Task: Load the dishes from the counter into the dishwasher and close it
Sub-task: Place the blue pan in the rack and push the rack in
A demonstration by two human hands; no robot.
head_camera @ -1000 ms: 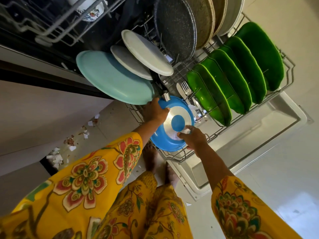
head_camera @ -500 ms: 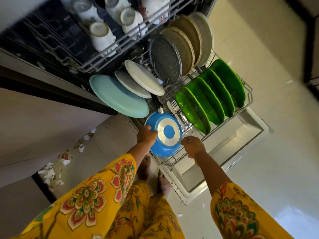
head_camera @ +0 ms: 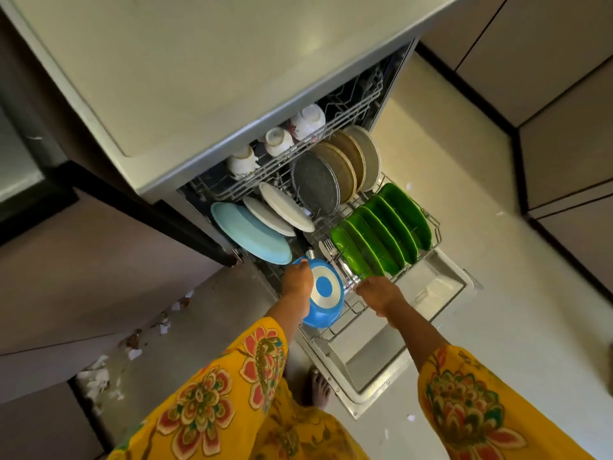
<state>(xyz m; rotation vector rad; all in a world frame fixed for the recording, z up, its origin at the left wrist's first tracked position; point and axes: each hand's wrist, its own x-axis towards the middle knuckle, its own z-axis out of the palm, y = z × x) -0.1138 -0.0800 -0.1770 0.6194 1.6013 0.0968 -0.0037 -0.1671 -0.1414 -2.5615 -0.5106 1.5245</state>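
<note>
Standing on edge at the front of the lower rack (head_camera: 335, 330), the blue pan (head_camera: 323, 298) showed its base. The left hand (head_camera: 297, 283) grasped its rim; the right hand (head_camera: 378, 293) gripped the rack wire beside green plates (head_camera: 381, 234).

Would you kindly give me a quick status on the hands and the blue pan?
Left hand on blue pan rim. Right hand gripping lower rack front edge. Pan sits on edge in rack, door open, nothing blocking.
</note>
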